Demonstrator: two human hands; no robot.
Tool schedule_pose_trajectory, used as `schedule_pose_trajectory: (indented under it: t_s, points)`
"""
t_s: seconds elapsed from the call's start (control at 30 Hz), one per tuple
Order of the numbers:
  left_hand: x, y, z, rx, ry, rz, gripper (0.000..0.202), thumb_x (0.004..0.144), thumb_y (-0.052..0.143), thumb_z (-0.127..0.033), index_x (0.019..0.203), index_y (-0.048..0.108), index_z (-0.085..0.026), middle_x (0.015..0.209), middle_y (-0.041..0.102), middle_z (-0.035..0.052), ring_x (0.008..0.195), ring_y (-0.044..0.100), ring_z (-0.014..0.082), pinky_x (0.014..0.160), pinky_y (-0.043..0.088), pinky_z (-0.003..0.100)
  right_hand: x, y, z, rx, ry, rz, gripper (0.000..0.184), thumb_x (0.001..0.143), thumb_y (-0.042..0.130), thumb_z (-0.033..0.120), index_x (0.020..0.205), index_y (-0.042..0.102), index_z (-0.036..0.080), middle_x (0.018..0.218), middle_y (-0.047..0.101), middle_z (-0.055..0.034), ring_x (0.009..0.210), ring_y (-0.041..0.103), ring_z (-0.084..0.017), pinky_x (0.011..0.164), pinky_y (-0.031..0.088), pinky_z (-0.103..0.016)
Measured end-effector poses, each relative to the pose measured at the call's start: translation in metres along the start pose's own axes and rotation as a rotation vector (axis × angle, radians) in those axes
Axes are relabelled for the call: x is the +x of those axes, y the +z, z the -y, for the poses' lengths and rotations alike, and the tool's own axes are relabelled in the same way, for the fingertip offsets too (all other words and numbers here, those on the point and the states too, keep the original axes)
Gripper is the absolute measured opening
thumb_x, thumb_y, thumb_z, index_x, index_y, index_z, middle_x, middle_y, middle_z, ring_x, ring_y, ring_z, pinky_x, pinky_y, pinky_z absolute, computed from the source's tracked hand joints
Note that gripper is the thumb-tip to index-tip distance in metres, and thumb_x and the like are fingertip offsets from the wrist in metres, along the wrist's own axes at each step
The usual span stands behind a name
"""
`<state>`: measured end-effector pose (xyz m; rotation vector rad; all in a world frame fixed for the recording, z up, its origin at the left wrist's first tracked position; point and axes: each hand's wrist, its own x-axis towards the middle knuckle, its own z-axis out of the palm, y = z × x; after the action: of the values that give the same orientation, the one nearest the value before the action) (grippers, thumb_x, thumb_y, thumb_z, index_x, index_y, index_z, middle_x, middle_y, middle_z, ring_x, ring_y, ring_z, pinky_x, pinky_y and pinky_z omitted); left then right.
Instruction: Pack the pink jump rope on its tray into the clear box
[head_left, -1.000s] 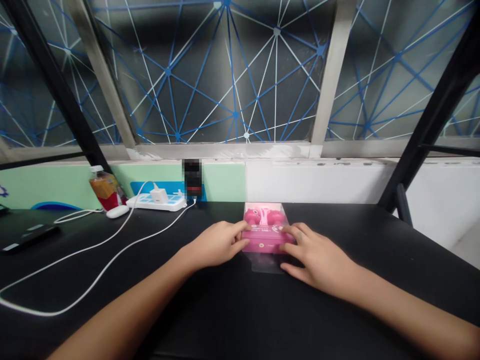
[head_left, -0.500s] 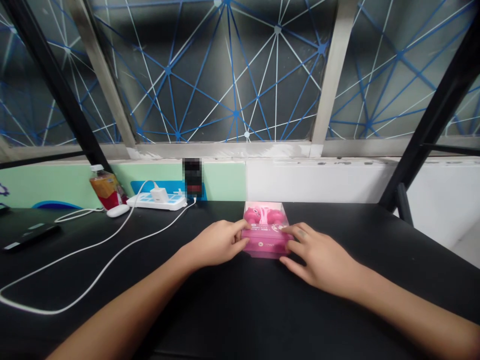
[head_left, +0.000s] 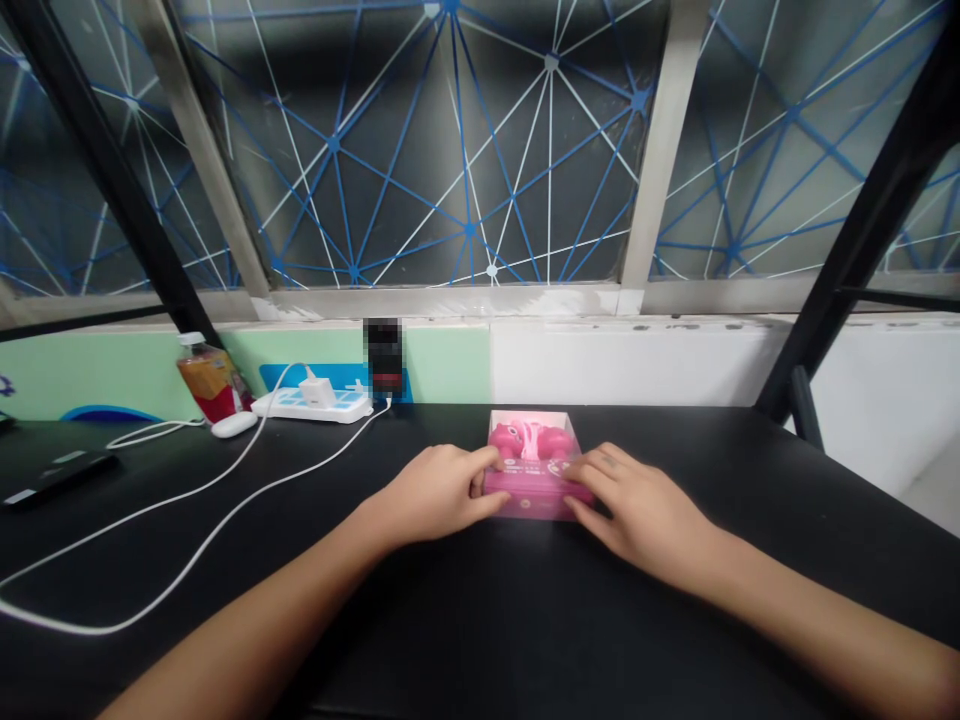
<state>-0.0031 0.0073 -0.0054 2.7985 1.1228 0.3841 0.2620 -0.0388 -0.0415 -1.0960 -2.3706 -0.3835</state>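
Pink retail box (head_left: pixel 538 497), apparently unopened, clear top in place, on black tabletop (head_left: pixel 720 560), near the far edge. Inside: pink rounded item (head_left: pixel 525 440), details too small to read. Left hand (head_left: pixel 435 490): fingers (head_left: pixel 480 462) curled, tips pressed to box's left end. Right hand (head_left: pixel 637 505): fingers (head_left: pixel 581 470) slightly spread, tips against right end. Box clasped between both hands.

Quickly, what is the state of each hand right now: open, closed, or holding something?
Left hand: closed, holding the left end of the pink box.
Right hand: closed, holding the right end of the pink box.
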Motion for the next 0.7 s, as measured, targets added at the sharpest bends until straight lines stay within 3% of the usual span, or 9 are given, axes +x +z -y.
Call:
schedule_pose_trajectory:
  t_s: [0.33, 0.53, 0.7]
  points:
    - [-0.0020, 0.0012, -0.0011, 0.038, 0.032, -0.023, 0.014, 0.091, 0.058, -0.035, 0.090, 0.061, -0.021, 0.069, 0.066, -0.0023, 0.062, 0.062, 0.0146, 0.056, 0.034, 0.023, -0.0015, 0.0030, -0.0079, 0.083, -0.036, -0.010, 0.022, 0.098, 0.047, 0.025, 0.097, 0.070, 0.023, 0.098, 0.066, -0.0063, 0.089, 0.058, -0.021, 0.074, 0.052, -0.035]
    - [-0.0024, 0.0049, 0.0023, 0.079, 0.076, -0.043, 0.020, 0.093, 0.055, -0.036, 0.104, 0.067, -0.024, 0.071, 0.068, -0.0008, 0.062, 0.063, 0.0160, 0.056, 0.035, 0.025, -0.0029, 0.0026, -0.0076, 0.030, -0.077, 0.005, 0.027, 0.100, 0.044, 0.025, 0.100, 0.071, 0.022, 0.097, 0.066, -0.0083, 0.086, 0.059, -0.021, 0.069, 0.051, -0.034]
    - [-0.0031, 0.0047, 0.0030, 0.095, 0.102, -0.050, 0.021, 0.094, 0.054, -0.035, 0.106, 0.068, -0.024, 0.074, 0.070, 0.0004, 0.062, 0.064, 0.0165, 0.057, 0.035, 0.025, -0.0021, 0.0007, -0.0057, 0.000, -0.099, 0.028, 0.028, 0.100, 0.042, 0.025, 0.099, 0.070, 0.021, 0.098, 0.066, -0.0091, 0.086, 0.059, -0.021, 0.069, 0.050, -0.034]
